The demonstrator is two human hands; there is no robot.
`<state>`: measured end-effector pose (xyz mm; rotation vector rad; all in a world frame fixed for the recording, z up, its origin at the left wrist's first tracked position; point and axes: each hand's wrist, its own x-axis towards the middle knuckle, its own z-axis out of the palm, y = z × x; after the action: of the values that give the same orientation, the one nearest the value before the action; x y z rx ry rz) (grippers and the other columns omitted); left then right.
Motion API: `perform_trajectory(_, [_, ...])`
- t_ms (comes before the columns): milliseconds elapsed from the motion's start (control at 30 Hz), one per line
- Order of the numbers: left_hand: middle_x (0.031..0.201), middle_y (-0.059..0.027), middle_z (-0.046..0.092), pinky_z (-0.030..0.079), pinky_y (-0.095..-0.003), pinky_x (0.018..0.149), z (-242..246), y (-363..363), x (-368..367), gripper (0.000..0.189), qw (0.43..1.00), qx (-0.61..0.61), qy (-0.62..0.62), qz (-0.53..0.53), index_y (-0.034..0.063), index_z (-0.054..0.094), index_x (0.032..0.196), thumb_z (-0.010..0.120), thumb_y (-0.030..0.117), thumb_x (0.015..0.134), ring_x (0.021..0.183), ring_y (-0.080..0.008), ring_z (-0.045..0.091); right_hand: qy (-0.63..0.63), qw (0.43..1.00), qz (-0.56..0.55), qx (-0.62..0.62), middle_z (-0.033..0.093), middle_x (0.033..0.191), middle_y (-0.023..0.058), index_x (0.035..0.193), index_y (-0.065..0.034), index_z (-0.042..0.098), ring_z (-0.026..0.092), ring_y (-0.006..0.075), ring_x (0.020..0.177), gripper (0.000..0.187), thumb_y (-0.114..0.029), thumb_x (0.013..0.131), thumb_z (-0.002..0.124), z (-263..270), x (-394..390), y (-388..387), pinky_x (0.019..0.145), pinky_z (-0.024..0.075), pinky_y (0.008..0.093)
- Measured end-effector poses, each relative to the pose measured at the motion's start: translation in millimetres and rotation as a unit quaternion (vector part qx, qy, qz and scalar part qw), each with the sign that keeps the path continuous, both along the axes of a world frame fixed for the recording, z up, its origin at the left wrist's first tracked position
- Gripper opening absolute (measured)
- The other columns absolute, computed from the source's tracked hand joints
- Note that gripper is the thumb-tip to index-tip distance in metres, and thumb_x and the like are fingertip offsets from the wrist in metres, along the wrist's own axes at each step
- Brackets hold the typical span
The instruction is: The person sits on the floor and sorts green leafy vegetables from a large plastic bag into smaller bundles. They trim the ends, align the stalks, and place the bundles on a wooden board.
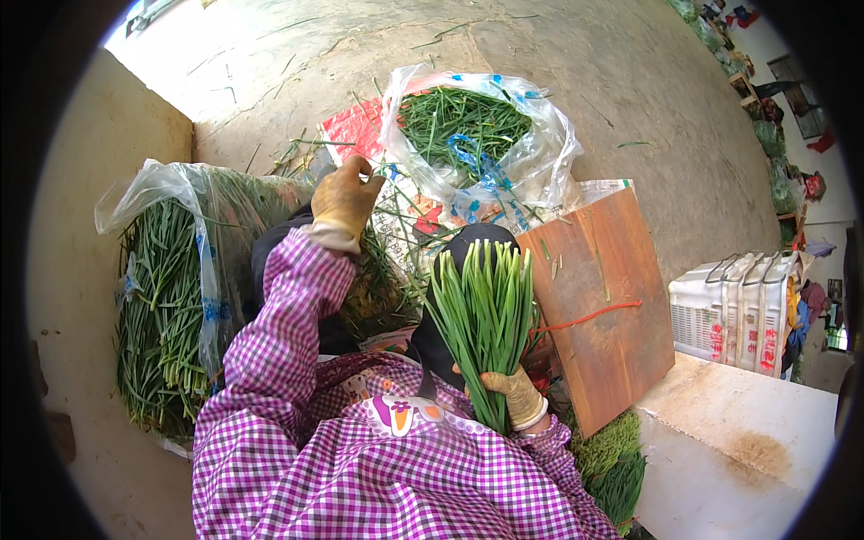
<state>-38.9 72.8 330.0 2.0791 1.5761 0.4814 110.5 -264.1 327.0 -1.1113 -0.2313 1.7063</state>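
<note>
My right hand [509, 398], in a soiled glove, grips a bunch of garlic chives [482, 304] upright above my lap. Its pale cut ends point away from me, and the leaf ends pass down through my fingers. My left hand [347, 202], also gloved, is raised beyond my left knee with bent fingers. Loose leaves lie behind its fingertips; whether it pinches one is unclear. Just past it stands an open clear plastic bag [563, 145] with loose green leaves [466, 125] inside. Left of my arm, another clear bag [236, 202] lies on its side, full of chives [162, 283].
A wooden board [601, 297] with a red cord [594, 315] across it leans at my right. Below it are stacked chive bunches [617, 439] beside a white ledge [729, 418]. White plastic crates [702, 310] stand farther right. Scraps litter the printed sack [398, 236] and concrete floor [641, 88].
</note>
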Motion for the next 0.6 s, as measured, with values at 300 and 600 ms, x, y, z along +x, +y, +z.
perform_trajectory(300, [0.093,-0.0051,0.070,0.051,-0.0275,0.078,-8,-123,-9,0.013,0.899,-0.264,-0.279,-0.211,-0.0002,0.070,0.102,0.070,0.004,0.090,0.086,-0.0107,0.063,0.037,0.999,0.035,-0.001,0.067,0.119,0.0153,0.131,-0.0007,0.057,0.068,0.0246,0.100,0.056,-0.022,0.084,0.078,-6,7,1,0.086,0.0580,0.0370])
perform_trajectory(600, [0.081,-0.0042,0.065,0.047,-0.0286,0.068,7,-124,2,0.028,0.915,-0.280,-0.274,-0.099,-0.0021,0.068,0.096,0.073,0.025,0.091,0.076,-0.0092,0.056,-0.073,0.997,0.012,0.007,0.071,0.106,0.0121,0.120,-0.0006,0.063,0.070,0.0222,0.091,0.039,-0.018,0.087,0.075,0,-8,-1,0.079,0.0568,0.0329])
